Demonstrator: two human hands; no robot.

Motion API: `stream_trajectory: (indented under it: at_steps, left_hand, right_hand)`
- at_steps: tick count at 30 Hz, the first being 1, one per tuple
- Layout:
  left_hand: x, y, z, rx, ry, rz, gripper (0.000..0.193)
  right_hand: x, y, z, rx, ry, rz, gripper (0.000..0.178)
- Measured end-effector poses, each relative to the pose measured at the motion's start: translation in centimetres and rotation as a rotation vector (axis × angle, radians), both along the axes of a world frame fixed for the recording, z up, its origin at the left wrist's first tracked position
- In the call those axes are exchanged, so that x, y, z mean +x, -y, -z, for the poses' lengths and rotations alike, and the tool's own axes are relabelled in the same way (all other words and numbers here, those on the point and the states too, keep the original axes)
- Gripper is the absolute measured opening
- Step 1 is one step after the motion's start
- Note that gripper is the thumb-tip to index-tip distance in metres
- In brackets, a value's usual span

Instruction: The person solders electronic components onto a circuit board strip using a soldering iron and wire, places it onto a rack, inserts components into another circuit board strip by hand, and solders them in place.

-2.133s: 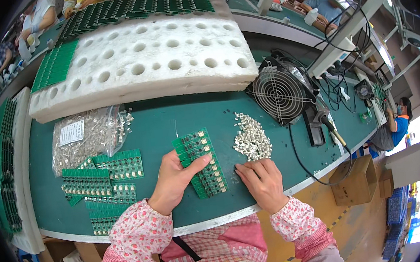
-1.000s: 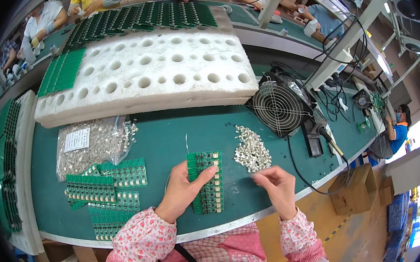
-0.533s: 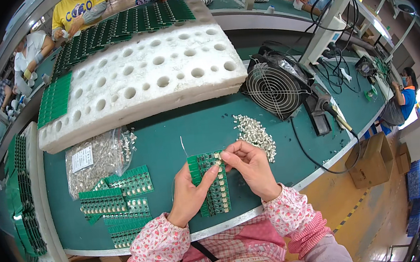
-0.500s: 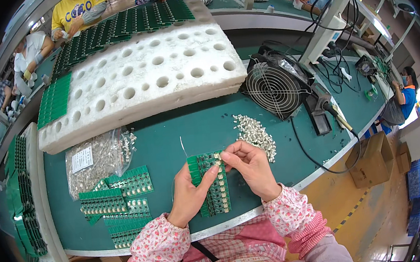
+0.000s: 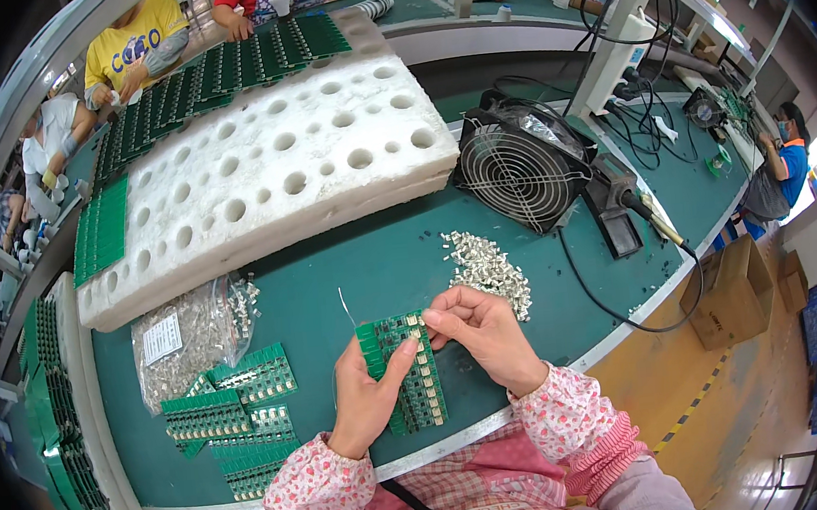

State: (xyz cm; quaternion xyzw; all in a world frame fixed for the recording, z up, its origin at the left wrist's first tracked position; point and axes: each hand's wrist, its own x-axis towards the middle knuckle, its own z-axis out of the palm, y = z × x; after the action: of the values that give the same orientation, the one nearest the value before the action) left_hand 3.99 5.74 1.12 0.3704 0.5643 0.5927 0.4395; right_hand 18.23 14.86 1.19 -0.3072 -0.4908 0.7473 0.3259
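Note:
A green circuit board panel with a row of small white connectors is held upright-tilted above the front of the table. My left hand grips it from the left, thumb across its face. A thin silvery wire sticks up beside that hand. My right hand is pinched at the panel's top right corner, against the end of the connector row. Whatever lies between those fingertips is hidden. Beyond the right hand sits a pile of small white connectors.
Left of my hands lie several stacked circuit panels and a clear bag of connectors. A white foam block bearing boards stands behind. At right are a black fan and a soldering iron with its cable. People work across the table.
The whole view has shifted slightly, so the foam block and fan appear farther left. Both hands keep nearly the same hold on the panel, the right fingers still at its top right corner.

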Motion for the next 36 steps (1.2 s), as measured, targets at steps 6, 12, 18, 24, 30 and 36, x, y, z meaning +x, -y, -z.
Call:
stream_trajectory:
  at_steps: [6,12,18,24,30,36]
  left_hand:
    - [0.2,0.1,0.1,0.014,-0.059,-0.027,0.02]
    - [0.5,0.3,0.1,0.049,-0.176,-0.055,0.019]
    - [1.1,0.4,-0.7,0.122,-0.246,-0.076,0.021]
    - [0.7,0.5,-0.3,0.103,-0.319,0.003,0.028]
    - [0.2,1.0,0.6,-0.029,0.195,0.002,0.028]
    - [-0.1,0.8,0.1,-0.036,0.313,-0.022,0.025]
  right_hand:
    - [0.0,0.0,0.1,0.022,0.006,0.019,0.017]
    - [-0.1,0.4,0.2,0.117,-0.008,0.042,0.012]
    - [-0.2,0.6,1.1,0.251,0.026,0.074,0.013]
    - [0.1,0.1,1.1,0.192,-0.04,-0.008,0.014]
    - [1.7,-0.9,-0.3,0.231,0.066,0.112,0.019]
    - [5.5,-2.7,-0.1,1.352,0.725,0.202,0.019]
